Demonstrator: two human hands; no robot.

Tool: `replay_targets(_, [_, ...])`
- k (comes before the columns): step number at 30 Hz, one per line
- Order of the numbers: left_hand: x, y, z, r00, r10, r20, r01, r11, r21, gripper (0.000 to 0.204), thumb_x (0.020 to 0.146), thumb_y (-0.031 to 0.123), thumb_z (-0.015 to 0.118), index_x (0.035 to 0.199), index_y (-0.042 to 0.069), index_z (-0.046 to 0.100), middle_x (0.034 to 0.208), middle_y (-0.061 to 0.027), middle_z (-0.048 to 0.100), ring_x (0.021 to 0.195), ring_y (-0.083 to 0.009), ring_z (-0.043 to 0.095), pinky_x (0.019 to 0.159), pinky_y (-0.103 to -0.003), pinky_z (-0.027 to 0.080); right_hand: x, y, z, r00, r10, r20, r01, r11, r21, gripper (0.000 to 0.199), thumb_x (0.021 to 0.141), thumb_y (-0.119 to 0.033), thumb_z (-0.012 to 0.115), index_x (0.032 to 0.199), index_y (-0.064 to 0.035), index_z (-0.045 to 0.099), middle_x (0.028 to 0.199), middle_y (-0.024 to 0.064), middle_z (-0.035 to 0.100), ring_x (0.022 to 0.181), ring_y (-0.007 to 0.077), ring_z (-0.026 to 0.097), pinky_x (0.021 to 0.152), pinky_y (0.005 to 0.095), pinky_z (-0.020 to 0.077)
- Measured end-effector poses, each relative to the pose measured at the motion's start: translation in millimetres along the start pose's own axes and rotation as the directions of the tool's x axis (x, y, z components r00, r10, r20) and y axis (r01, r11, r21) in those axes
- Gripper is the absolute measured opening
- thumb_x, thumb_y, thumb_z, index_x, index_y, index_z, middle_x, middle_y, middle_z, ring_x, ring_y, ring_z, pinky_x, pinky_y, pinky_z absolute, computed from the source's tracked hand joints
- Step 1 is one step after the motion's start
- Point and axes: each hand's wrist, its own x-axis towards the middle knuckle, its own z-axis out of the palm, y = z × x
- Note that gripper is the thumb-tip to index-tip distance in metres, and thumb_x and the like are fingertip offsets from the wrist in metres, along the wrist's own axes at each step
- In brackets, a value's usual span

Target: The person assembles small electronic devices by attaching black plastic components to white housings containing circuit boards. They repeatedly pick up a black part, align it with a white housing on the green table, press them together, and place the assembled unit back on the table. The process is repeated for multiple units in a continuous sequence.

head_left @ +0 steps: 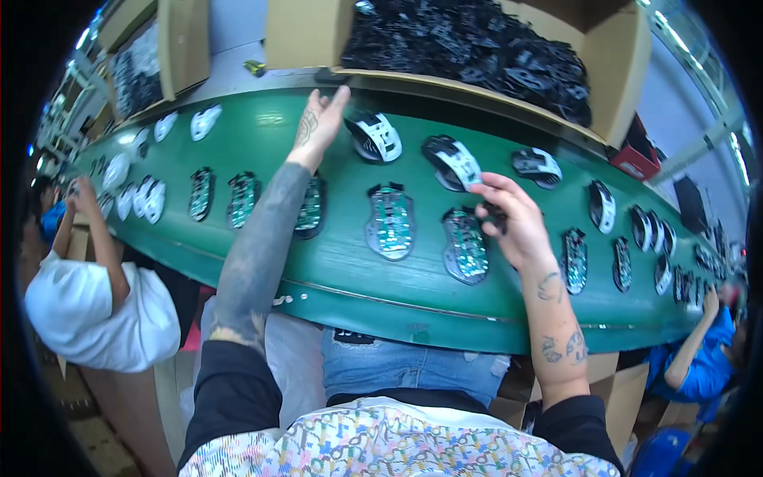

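My left hand [318, 123] is stretched toward the far side of the green belt, its fingers apart and nothing in them. Just right of it lies a white-and-black curved plastic shell [375, 138], blurred at its left edge. My right hand [515, 219] is closed, with the fingers curled round a small black part [494, 216] that they mostly hide. Beside that hand are another white-and-black shell [453, 163] and a green circuit board in a clear-edged housing [466, 245]. A similar circuit board [390, 222] lies between my arms; my left forearm partly covers a further one [311, 208].
A large cardboard box [469, 79] of black plastic parts stands beyond the green belt [342, 262]. More shells and boards lie along both sides. A red box [636, 151] is at far right. One person [103, 310] works at left, another [695, 350] at right.
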Motion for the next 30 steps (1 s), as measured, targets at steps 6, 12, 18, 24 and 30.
replay_targets(6, [96.2,-48.8,-117.2,0.978,0.097,-0.187,0.005,0.877,0.480,0.081,0.076,0.052,0.068,0.128,-0.006,0.045,0.118,-0.0193,0.057,0.110,-0.0283,0.054,0.094,-0.035,0.042,1.9,-3.1,-6.0,0.998,0.056,0.038,-0.055,0.998,-0.034,0.034,0.087,-0.007,0.057,0.120,-0.0026,0.049,0.095,0.0060,0.061,0.077,0.0105,0.060,0.050,0.0181,0.0423])
replay_targets(12, [154.2,-91.8,-206.2,0.919,0.366,-0.150,0.094,0.169,0.981,0.076,0.069,0.053,0.069,0.116,-0.005,0.052,0.114,-0.0200,0.057,0.114,-0.0337,0.049,0.096,-0.042,0.041,6.9,-0.4,-10.7,0.999,0.032,-0.001,-0.032,0.990,-0.137,0.039,0.087,-0.012,0.065,0.121,-0.0023,0.049,0.089,0.0040,0.065,0.076,0.0122,0.065,0.051,0.0169,0.0477])
replay_targets(18, [195.1,-129.3,-276.2,0.945,0.230,-0.231,0.159,0.294,0.943,0.083,0.072,0.053,0.068,0.133,0.003,0.041,0.125,-0.0245,0.052,0.121,-0.0364,0.046,0.101,-0.043,0.038,10.0,-4.5,-0.3,0.997,-0.036,0.064,0.037,0.999,-0.023,0.044,0.089,-0.014,0.063,0.129,-0.0014,0.047,0.100,0.0082,0.065,0.082,0.0140,0.066,0.057,0.0186,0.0511])
replay_targets(24, [188.7,-116.9,-270.3,0.966,0.186,-0.178,0.084,0.429,0.900,0.071,0.074,0.052,0.068,0.124,0.003,0.051,0.116,-0.0219,0.060,0.109,-0.0351,0.057,0.092,-0.043,0.045,11.6,-1.2,-9.5,0.996,0.007,0.088,0.000,0.997,-0.075,0.040,0.092,-0.018,0.060,0.126,-0.0022,0.047,0.102,0.0095,0.064,0.084,0.0140,0.063,0.058,0.0203,0.0513])
replay_targets(30, [97.9,-58.4,-234.1,0.990,-0.135,0.035,0.133,0.842,-0.523,0.052,0.092,0.038,0.050,0.124,-0.003,0.049,0.122,-0.0158,0.057,0.113,-0.0280,0.056,0.095,-0.039,0.046,8.1,-5.7,-1.9,0.991,0.055,0.118,-0.068,0.991,0.116,0.038,0.094,-0.020,0.054,0.126,0.0000,0.047,0.110,0.0142,0.062,0.092,0.0179,0.064,0.061,0.0248,0.0550])
